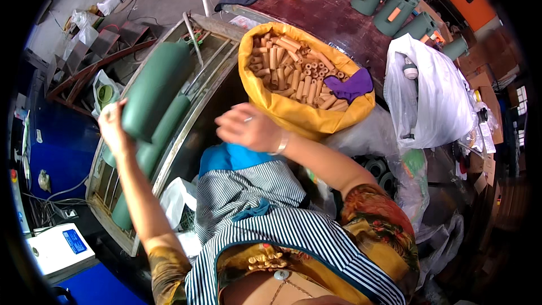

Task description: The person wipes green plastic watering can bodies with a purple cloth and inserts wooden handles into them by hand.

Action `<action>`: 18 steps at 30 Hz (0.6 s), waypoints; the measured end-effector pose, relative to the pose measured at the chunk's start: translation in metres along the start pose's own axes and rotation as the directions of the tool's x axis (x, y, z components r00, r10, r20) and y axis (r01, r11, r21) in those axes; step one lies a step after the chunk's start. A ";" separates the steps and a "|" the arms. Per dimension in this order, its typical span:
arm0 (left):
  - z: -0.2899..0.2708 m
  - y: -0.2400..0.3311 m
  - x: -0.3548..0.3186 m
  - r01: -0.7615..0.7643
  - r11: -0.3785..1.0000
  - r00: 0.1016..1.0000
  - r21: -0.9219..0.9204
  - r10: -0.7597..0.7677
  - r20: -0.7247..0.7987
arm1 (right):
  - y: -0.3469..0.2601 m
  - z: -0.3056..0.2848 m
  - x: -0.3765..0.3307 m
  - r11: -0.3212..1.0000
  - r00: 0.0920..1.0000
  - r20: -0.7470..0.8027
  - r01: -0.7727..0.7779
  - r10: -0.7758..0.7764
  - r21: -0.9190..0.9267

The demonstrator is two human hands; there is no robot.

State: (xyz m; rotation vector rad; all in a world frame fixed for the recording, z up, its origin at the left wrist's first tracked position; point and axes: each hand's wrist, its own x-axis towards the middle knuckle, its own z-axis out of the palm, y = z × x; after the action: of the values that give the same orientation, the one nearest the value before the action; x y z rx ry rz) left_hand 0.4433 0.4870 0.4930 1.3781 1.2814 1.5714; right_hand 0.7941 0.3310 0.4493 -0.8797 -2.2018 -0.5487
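Gripping 1 green cylinder (153, 87) by its end, the left hand (113, 130) holds it over a rack (169, 135). The right hand (248, 129) hovers, fingers loosely curled and empty, just beside the yellow sack (293, 114) of tan tubes (293, 70).

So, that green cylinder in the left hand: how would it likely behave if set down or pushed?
The green cylinder is round and smooth, so it would probably roll if laid on its side. The left hand lifts it alone, so it seems fairly light. It keeps a straight shape, likely stiff.

Green cylinder (155, 87); yellow sack (293, 114), tan tubes (293, 73); purple cloth (350, 86), perhaps glove.
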 end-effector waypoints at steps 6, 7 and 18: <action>-0.195 0.039 0.037 0.000 0.489 0.996 0.872 0.083 -0.046 | 0.150 -0.089 -0.167 0.713 0.540 0.493 -0.344 0.682 -0.610; -0.173 0.059 0.011 0.021 -0.168 0.986 0.986 0.167 0.007 | 0.159 -0.104 -0.180 0.691 0.410 0.559 -0.359 0.721 -0.628; -0.141 0.056 -0.074 -0.117 0.845 0.978 0.522 0.189 -0.088 | 0.159 -0.068 -0.106 0.244 0.204 -0.190 -0.946 0.960 0.215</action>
State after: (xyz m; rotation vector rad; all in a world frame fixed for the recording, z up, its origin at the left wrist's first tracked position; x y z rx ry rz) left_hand 0.3279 0.3691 0.5296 1.7583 1.8104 1.5052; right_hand 0.9951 0.3530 0.4366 -1.7804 -0.9692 0.0534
